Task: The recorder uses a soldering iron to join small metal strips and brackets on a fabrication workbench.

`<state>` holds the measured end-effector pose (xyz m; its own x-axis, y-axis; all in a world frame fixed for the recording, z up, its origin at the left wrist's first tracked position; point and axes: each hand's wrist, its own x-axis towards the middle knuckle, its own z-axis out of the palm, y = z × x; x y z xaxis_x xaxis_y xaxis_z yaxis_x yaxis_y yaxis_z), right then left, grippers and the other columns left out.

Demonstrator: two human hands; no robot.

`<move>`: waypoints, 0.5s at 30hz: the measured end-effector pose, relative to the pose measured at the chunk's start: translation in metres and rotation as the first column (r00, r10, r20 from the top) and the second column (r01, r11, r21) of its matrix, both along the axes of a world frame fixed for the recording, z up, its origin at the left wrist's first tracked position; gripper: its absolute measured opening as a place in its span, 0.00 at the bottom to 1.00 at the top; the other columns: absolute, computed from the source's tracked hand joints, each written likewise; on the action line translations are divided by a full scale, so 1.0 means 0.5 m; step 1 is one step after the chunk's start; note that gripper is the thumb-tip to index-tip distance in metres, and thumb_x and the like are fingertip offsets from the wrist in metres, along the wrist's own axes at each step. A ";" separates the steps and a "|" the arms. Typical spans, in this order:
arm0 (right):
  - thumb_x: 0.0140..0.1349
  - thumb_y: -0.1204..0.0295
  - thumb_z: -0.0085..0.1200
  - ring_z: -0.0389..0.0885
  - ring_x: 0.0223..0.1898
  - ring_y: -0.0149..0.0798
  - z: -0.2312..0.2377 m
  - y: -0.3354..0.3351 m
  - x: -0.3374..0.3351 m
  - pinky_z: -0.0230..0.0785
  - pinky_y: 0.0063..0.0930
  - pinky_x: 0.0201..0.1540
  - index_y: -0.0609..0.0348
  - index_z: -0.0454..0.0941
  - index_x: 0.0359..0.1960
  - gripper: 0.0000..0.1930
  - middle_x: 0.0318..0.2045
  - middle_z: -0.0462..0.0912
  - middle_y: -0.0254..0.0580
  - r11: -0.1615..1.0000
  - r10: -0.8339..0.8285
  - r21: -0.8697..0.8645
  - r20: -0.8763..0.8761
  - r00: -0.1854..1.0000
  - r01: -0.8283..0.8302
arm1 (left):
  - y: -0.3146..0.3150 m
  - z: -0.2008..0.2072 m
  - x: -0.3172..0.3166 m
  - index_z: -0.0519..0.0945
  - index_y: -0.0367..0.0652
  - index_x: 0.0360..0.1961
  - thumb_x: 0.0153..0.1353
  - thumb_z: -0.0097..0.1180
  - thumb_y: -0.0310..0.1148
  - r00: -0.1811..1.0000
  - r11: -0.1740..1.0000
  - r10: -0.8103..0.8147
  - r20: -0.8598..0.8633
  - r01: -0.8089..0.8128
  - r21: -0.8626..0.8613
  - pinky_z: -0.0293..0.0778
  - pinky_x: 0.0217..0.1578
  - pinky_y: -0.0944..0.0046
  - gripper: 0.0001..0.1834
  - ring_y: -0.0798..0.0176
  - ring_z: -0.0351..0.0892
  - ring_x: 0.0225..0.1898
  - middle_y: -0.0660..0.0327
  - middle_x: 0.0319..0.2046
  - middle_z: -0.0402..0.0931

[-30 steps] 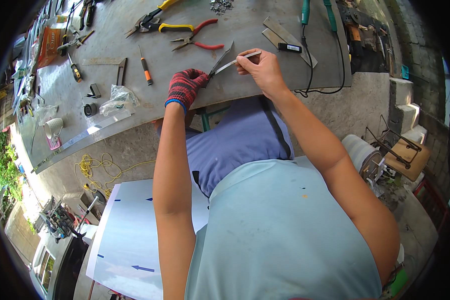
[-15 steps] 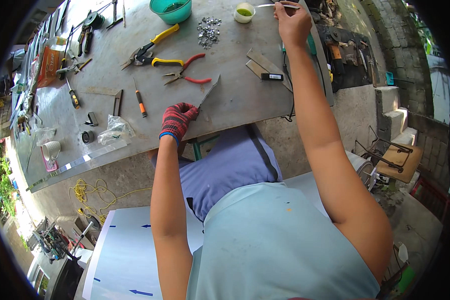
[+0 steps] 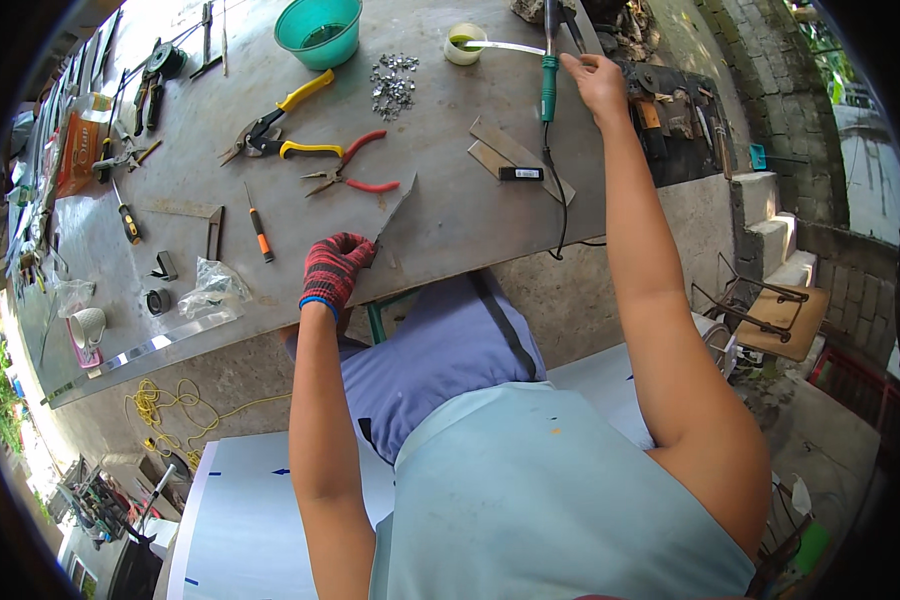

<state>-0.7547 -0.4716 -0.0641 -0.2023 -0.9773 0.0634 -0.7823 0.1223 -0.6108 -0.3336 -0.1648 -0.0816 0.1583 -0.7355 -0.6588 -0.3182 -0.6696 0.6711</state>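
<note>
My left hand (image 3: 336, 268), in a red-and-black knit glove, is closed on the lower end of a thin grey metal piece (image 3: 398, 213), which slants up to the right over the table. My bare right hand (image 3: 600, 88) is at the far right with thumb and fingers apart, by the lower end of a dark rod-shaped tool (image 3: 572, 30). Just left of it lies a soldering iron (image 3: 549, 90) with a green handle and a black cord. A white-handled brush (image 3: 510, 46) leans in a small cup (image 3: 463, 45) of green liquid.
Small metal bits (image 3: 393, 85) lie in a heap below a green bowl (image 3: 317, 35). Red-handled pliers (image 3: 352, 165), yellow-handled snips (image 3: 280, 120), a screwdriver (image 3: 259, 222) and flat metal strips (image 3: 518, 150) lie on the metal table. Its front edge runs just before my body.
My right hand has let go of the brush, which now rests in the cup, and has moved down and right beside the soldering iron. The view has shifted slightly; my left hand keeps its hold.
</note>
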 end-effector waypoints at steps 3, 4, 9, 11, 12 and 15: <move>0.59 0.44 0.71 0.88 0.51 0.50 -0.010 -0.012 -0.110 0.78 0.42 0.56 0.65 0.84 0.57 0.37 0.48 0.89 0.51 0.987 -0.162 -0.024 -0.016 0.987 0.162 | -0.002 0.004 -0.001 0.90 0.40 0.42 0.63 0.70 0.36 1.000 1.000 -0.007 0.017 0.007 0.015 0.79 0.44 0.63 0.12 0.67 0.86 0.36 0.60 0.34 0.90; 0.59 0.44 0.71 0.88 0.51 0.50 -0.027 -0.018 -0.147 0.78 0.42 0.56 0.65 0.84 0.57 0.37 0.48 0.89 0.51 0.986 -0.165 -0.020 -0.020 0.986 0.165 | -0.001 -0.001 -0.001 0.90 0.40 0.42 0.63 0.70 0.36 1.000 1.000 -0.010 0.013 0.010 0.019 0.79 0.44 0.63 0.12 0.67 0.86 0.36 0.60 0.34 0.90; 0.59 0.44 0.70 0.84 0.59 0.50 -0.096 -0.040 -0.200 0.75 0.45 0.62 0.62 0.79 0.64 0.40 0.58 0.85 0.53 0.987 0.083 0.156 -0.310 0.947 -0.036 | 0.004 -0.005 0.001 0.90 0.40 0.42 0.63 0.70 0.37 0.999 1.000 0.021 -0.027 -0.021 0.006 0.79 0.44 0.63 0.12 0.67 0.86 0.36 0.60 0.34 0.90; 0.61 0.47 0.69 0.83 0.60 0.50 -0.099 -0.044 -0.179 0.74 0.46 0.63 0.57 0.77 0.67 0.38 0.59 0.85 0.50 0.976 0.077 0.217 -0.263 0.962 -0.019 | 0.003 0.006 0.000 0.90 0.40 0.43 0.63 0.70 0.37 1.000 1.000 0.025 -0.009 -0.025 0.019 0.79 0.45 0.63 0.13 0.67 0.86 0.36 0.60 0.33 0.90; 0.62 0.48 0.69 0.83 0.60 0.51 -0.104 -0.048 -0.181 0.75 0.46 0.62 0.57 0.77 0.68 0.37 0.59 0.85 0.50 0.971 0.051 0.240 -0.245 0.968 0.009 | -0.004 0.007 0.000 0.90 0.40 0.43 0.63 0.70 0.38 1.000 1.000 0.003 -0.005 -0.003 0.006 0.79 0.45 0.63 0.13 0.67 0.86 0.36 0.60 0.33 0.90; 0.68 0.55 0.64 0.84 0.59 0.53 -0.118 -0.047 -0.184 0.75 0.47 0.60 0.58 0.80 0.65 0.28 0.57 0.85 0.52 0.980 0.030 0.201 -0.210 0.977 0.013 | -0.005 0.002 -0.001 0.91 0.41 0.43 0.62 0.71 0.38 1.000 1.000 -0.009 0.006 0.009 0.007 0.79 0.46 0.63 0.14 0.67 0.86 0.36 0.60 0.33 0.90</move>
